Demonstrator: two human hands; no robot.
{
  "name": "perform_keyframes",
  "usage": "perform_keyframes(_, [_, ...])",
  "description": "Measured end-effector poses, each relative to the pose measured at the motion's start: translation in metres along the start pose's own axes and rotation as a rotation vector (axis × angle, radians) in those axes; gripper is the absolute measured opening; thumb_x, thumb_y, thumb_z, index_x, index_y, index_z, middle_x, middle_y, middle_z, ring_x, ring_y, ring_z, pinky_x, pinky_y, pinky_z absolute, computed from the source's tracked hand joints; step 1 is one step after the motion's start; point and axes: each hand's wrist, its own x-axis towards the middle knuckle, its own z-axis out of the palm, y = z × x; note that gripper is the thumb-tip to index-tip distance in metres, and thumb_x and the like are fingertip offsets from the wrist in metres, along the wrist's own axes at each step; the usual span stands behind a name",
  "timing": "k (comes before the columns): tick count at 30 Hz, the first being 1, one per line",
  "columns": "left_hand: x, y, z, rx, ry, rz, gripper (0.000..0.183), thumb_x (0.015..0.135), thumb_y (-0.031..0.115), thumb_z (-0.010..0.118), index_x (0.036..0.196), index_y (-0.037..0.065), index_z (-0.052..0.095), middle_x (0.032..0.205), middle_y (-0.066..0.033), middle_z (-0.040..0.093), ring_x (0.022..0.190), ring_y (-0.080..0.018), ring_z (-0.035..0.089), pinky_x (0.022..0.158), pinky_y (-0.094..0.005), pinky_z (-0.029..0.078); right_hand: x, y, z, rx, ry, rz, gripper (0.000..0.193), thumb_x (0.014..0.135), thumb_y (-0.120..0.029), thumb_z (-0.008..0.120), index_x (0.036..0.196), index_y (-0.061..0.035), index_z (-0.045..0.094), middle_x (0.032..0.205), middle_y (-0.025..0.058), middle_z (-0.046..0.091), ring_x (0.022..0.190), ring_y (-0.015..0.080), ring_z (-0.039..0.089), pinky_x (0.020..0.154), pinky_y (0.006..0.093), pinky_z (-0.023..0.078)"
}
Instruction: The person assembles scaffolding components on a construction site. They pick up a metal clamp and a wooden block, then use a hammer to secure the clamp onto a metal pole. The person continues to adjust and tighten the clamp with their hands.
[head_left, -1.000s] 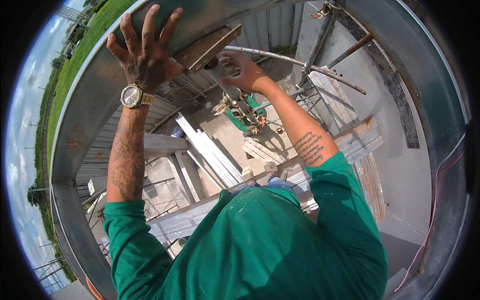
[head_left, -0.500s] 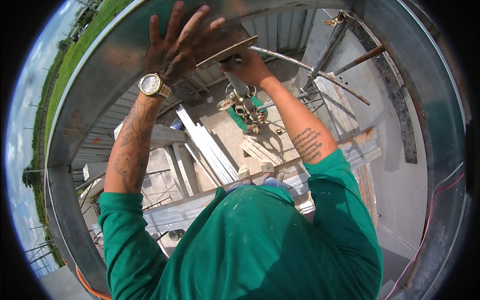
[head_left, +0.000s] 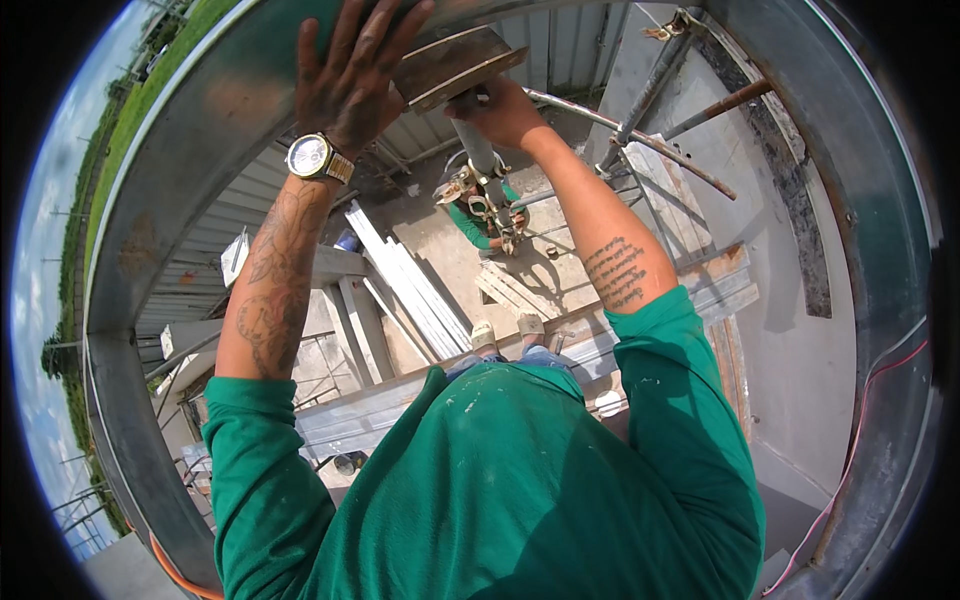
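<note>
My left hand [head_left: 352,80] lies flat with spread fingers against the grey steel beam [head_left: 235,110], its fingertips cut off by the upper edge. Beside it a rusty U-shaped metal head plate [head_left: 462,62] tops an upright grey steel prop [head_left: 478,148]. Just under the plate, my right hand [head_left: 503,113] is wrapped round the top of this prop; its inner fingers are partly hidden. Far below, a person in a green sleeve [head_left: 470,228] crouches at the prop, close to the clamps [head_left: 495,200] on it.
My feet [head_left: 508,333] stand on metal planks [head_left: 350,415] high over the ground. Scaffold tubes [head_left: 640,110] cross at the upper right. Long white boards [head_left: 410,290] lie below. A pink wire [head_left: 850,460] hangs along the right beam, and an orange cable [head_left: 175,565] runs at the lower left.
The head plate has shifted slightly right and tilted, so more of its inner face shows. My right hand has moved a little with it. My left hand has slid slightly up along the beam.
</note>
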Motion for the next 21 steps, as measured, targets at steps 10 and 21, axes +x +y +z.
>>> perform_keyframes(10, [0.001,0.007,0.003,0.031,0.073,-0.046,0.085,0.069,0.007,0.064,0.15,0.026,0.046,0.157,-0.0014,0.041,0.149,-0.0269,0.032,0.123,-0.0582,0.013,0.009,0.005,-0.007,-0.029,-0.006,-0.071,0.049,0.083,-0.031,0.081,0.122,-0.0071,0.065,0.119,0.0134,0.071,0.113,0.0282,0.067,0.097,0.0395,0.051])
perform_keyframes(21, [0.002,0.007,-0.007,-0.053,-0.06,-0.08,0.083,0.073,0.013,0.068,0.152,0.026,0.044,0.163,-0.0022,0.031,0.153,-0.0258,0.024,0.123,-0.0559,0.011,0.017,0.006,-0.002,-0.007,0.017,-0.03,0.056,0.079,-0.035,0.083,0.125,-0.0078,0.064,0.121,0.0177,0.069,0.117,0.0343,0.064,0.098,0.0414,0.049])
